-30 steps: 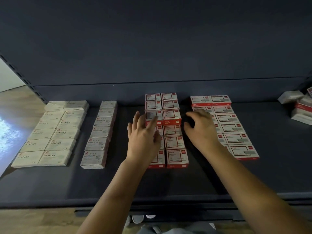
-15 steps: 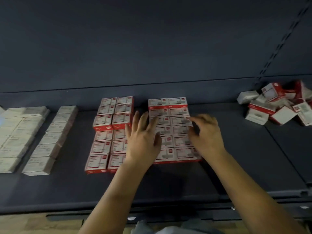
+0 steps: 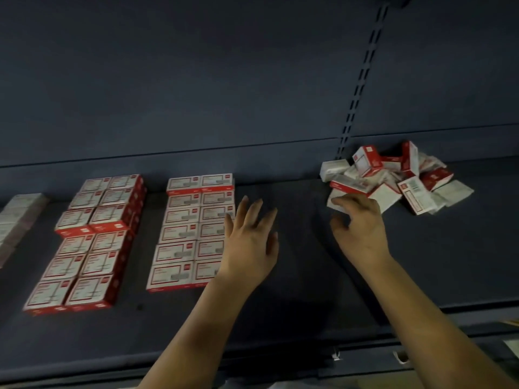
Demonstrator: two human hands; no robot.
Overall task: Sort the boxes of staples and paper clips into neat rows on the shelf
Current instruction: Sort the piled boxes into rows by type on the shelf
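On the dark shelf (image 3: 295, 304) the red-and-white boxes lie closed, so what they hold cannot be seen. A left block (image 3: 87, 242) has two columns of six boxes, twelve in all, its third row standing a layer higher. Beside it, across a narrow gap, a middle block (image 3: 185, 231) also has two columns of six, the nearer right-hand boxes partly hidden by the left hand (image 3: 250, 245), which is spread flat with straight fingers and holds nothing. The right hand (image 3: 359, 228) has loosely curled fingers at the near edge of a loose heap (image 3: 393, 178) of tumbled boxes, too jumbled to count; whether it touches one I cannot tell. Pale boxes (image 3: 19, 217) run off the left edge. Bare shelf lies between the middle block and the heap, and along the front lip.
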